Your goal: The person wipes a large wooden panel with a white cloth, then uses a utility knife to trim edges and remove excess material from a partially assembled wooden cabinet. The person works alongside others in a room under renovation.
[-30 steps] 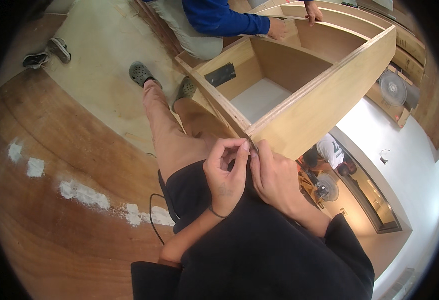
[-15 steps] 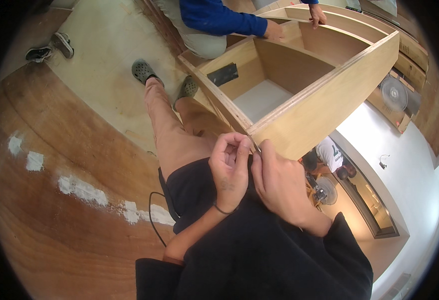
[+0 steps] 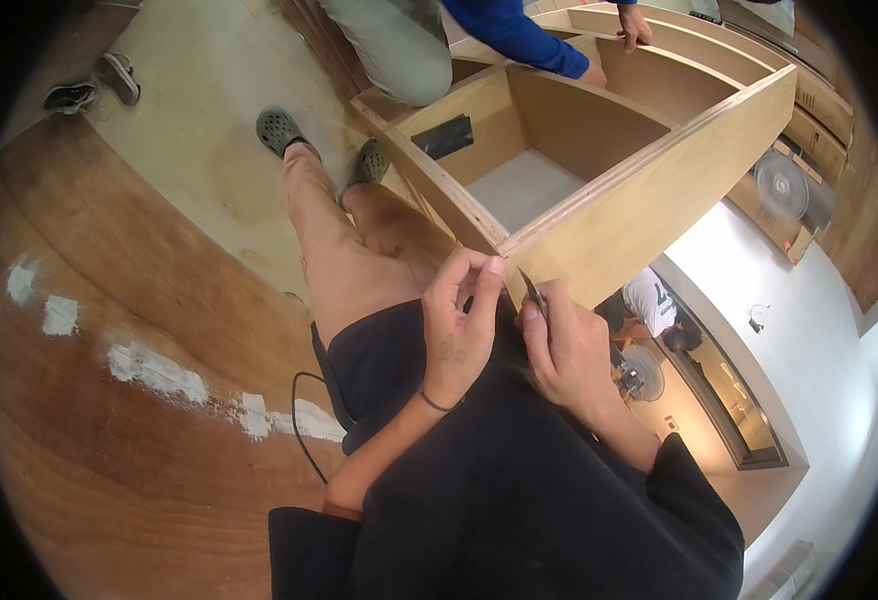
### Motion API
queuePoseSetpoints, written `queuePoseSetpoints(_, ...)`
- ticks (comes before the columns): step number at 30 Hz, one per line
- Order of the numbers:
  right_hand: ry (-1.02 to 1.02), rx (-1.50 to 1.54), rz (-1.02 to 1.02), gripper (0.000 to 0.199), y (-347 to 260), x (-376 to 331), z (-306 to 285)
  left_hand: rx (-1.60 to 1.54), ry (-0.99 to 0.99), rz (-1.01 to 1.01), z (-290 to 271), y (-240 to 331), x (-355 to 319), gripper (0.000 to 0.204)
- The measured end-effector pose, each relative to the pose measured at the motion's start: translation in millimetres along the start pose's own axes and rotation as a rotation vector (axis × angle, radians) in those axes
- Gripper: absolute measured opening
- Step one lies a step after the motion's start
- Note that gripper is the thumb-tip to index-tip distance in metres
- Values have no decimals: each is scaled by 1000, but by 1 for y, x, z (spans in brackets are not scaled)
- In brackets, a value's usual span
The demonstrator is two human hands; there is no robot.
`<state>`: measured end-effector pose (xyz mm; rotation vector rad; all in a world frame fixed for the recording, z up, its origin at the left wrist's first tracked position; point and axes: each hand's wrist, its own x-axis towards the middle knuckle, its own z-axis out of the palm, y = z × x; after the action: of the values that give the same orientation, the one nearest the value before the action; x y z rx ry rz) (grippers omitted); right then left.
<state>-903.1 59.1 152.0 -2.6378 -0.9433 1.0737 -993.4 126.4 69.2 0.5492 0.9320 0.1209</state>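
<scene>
Drawing off from the left hand (image 3: 461, 330), which is curling, whether emptily I can't tell, the right hand (image 3: 577, 352) is grasping a slim dark tool (image 3: 534, 291) pointing lengthwise up-left near the cabinet (image 3: 649, 200) corner, a printed shirt (image 3: 645, 300) showing beyond.

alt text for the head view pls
A person's right hand holds a small dark pointed tool near a corner of an open wooden unit; the left hand is pinched by that corner. Beyond, a co-worker's blue-sleeved arm reaches over the unit.
</scene>
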Motion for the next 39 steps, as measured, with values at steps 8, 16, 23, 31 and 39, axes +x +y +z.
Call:
queuePoseSetpoints(8,16,-4,-32,11,7,6,6,45,62,61,5,2,1,17)
queuePoseSetpoints(16,8,7,-33,11,4,6,5,-83,114,-35,10,5,-1,13)
queuePoseSetpoints(23,22,-49,-16,11,4,1,9,-317,186,-147,19,3,-1,13)
queuePoseSetpoints(31,12,-24,-15,11,8,4,10,-381,159,-213,19,0,2,13)
queuePoseSetpoints(39,-4,104,-68,9,17,8,12,411,239,764,3,-31,7,14)
